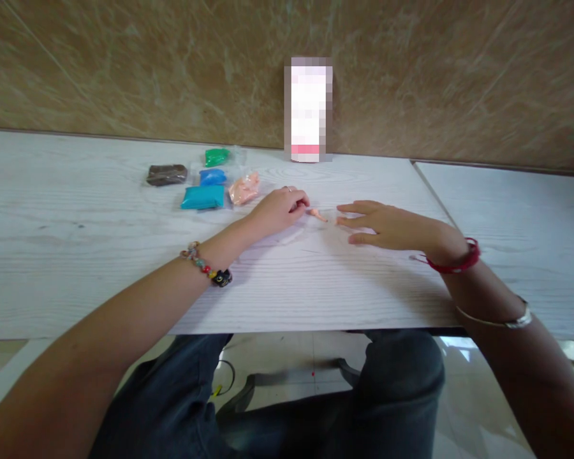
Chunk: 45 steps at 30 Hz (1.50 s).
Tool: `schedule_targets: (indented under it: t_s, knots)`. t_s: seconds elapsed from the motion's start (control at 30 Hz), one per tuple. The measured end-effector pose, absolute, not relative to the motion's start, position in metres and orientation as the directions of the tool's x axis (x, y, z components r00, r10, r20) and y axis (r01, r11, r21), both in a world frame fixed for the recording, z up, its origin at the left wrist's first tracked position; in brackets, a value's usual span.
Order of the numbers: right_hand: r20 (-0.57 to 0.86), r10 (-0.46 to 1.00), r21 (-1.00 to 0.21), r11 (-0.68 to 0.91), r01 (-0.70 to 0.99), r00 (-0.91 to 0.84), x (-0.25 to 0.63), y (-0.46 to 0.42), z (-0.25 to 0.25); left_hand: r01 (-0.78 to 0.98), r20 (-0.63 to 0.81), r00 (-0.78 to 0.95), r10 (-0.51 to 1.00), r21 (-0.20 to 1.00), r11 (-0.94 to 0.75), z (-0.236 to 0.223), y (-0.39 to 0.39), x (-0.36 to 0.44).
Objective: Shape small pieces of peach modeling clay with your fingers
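Observation:
A small, thin strip of peach-coloured modelling clay (318, 215) lies on the white table between my hands. At its left end is my left hand (283, 209), palm down with the fingers curled in; what they pinch, if anything, is hidden. My right hand (385, 225) hovers over or rests on the tabletop to the right of the strip, its fingers stretched out and spread, holding nothing. Something clear and faint, perhaps plastic, shows near its fingertips. Beyond my left hand lies a clear bag of peach clay (244, 189).
Left of the peach bag are packets of teal (203, 197), blue (213, 177), green (217, 157) and brown clay (167, 174). A blurred phone-like screen (309, 109) leans upright against the brown marbled wall (124, 70). The white table (100, 268) ends just above my legs.

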State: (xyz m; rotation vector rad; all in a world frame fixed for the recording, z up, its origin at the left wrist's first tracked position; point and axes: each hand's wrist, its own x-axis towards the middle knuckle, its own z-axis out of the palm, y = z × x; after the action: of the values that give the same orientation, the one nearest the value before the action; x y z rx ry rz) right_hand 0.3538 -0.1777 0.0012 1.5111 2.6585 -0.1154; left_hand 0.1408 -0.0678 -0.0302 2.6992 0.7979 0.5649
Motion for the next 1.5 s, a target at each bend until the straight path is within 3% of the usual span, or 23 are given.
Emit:
schedule_targets:
  t_s: [0.1,0.5,0.63,0.9,1.1,1.33,1.5]
  knots:
    - [-0.095,0.863,-0.042,0.494,0.868,-0.496,0.354,-0.178,0.000,0.456,0.296,0.774,0.560,0.354,-0.817,-0.031,-0.068,0.141]
    - [0.358,0.863,-0.188,0.440,0.878,-0.356,0.352,-0.159,-0.014,0.489,0.262,0.774,0.577,0.332,-0.807,-0.028,-0.069,0.142]
    - [0.320,0.866,-0.246,0.467,0.849,-0.384,0.347,-0.160,-0.015,0.487,0.264,0.774,0.575,0.332,-0.808,-0.028,-0.069,0.142]
    - [0.288,0.921,-0.317,0.350,0.881,-0.262,0.340,-0.163,-0.010,0.475,0.280,0.776,0.565,0.330,-0.816,-0.029,-0.068,0.142]
    - [0.418,0.874,-0.240,0.369,0.898,-0.248,0.341,-0.159,-0.011,0.473,0.282,0.779,0.560,0.322,-0.820,-0.032,-0.066,0.143]
    - [0.389,0.865,-0.180,0.408,0.895,-0.316,0.336,-0.159,-0.019,0.489,0.261,0.776,0.575,0.328,-0.808,-0.028,-0.069,0.142]
    - [0.307,0.913,-0.177,0.331,0.927,-0.268,0.337,-0.161,-0.020,0.488,0.261,0.775,0.576,0.332,-0.807,-0.027,-0.069,0.142]
